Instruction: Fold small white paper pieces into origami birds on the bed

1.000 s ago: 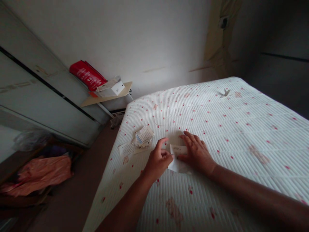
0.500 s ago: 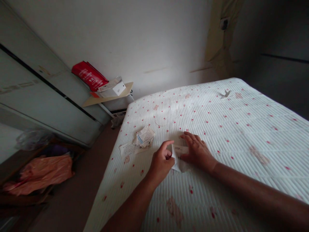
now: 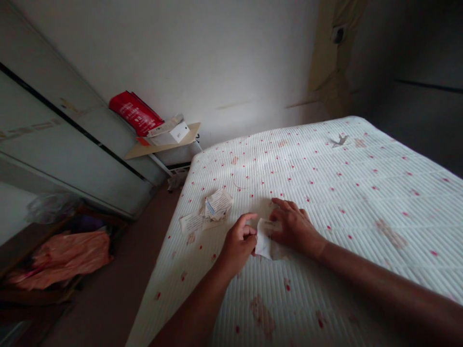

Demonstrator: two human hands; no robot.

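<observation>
A small white sheet of paper with faint print lies on the striped, dotted mattress. At its left edge, my left hand pinches the paper between thumb and curled fingers. My right hand rests over the paper's right side, fingers bent and pressing on it, with the index finger stretched forward. Left of my hands sits a loose pile of printed paper pieces, with one more printed piece beside it.
A folded grey paper shape lies near the mattress's far right. Beyond the far left corner, a small table bears a red bag and a white box. An orange cloth or bag lies at the lower left.
My left hand has shifted slightly left and down, and more of the paper's left edge shows. My right hand's fingers have drawn in a little.
</observation>
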